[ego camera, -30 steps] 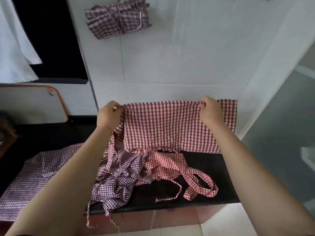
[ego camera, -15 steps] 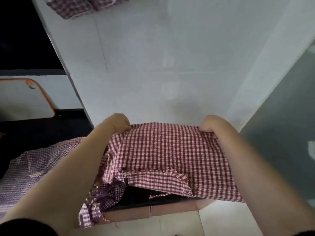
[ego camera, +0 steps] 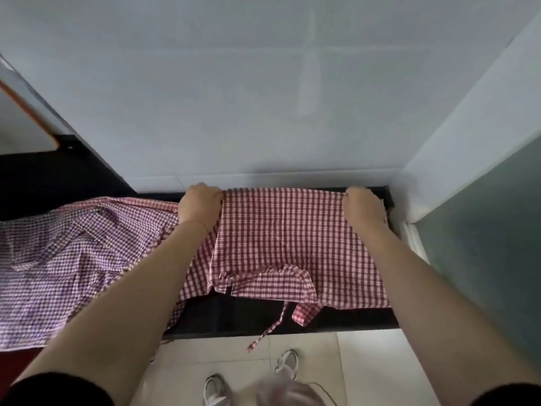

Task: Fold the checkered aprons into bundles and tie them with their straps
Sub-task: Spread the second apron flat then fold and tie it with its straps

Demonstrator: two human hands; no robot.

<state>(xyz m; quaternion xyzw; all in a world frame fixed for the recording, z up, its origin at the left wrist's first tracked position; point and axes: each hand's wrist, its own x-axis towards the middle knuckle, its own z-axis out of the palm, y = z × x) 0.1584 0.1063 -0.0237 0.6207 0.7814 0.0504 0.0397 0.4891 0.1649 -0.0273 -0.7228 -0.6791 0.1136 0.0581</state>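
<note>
A red-and-white checkered apron (ego camera: 287, 244) lies spread on the black counter (ego camera: 336, 320), its far edge near the wall. My left hand (ego camera: 200, 202) grips its far left corner. My right hand (ego camera: 363, 208) grips its far right corner. A folded flap shows along the apron's near edge, and one thin strap (ego camera: 270, 326) hangs off the counter's front toward the floor. To the left lies a purple checkered apron (ego camera: 67, 259), rumpled and partly under my left forearm.
A white tiled wall (ego camera: 263, 98) stands right behind the counter. A grey-green panel (ego camera: 491, 244) closes the right side. An orange-rimmed board (ego camera: 26, 118) leans at the far left. Below are pale floor tiles (ego camera: 366, 367) and my shoes (ego camera: 287, 361).
Both hands have carried the red apron's top edge down and away to the counter's back, laying the cloth flat. The view has tilted downward, so the bundle on the wall is out of sight.
</note>
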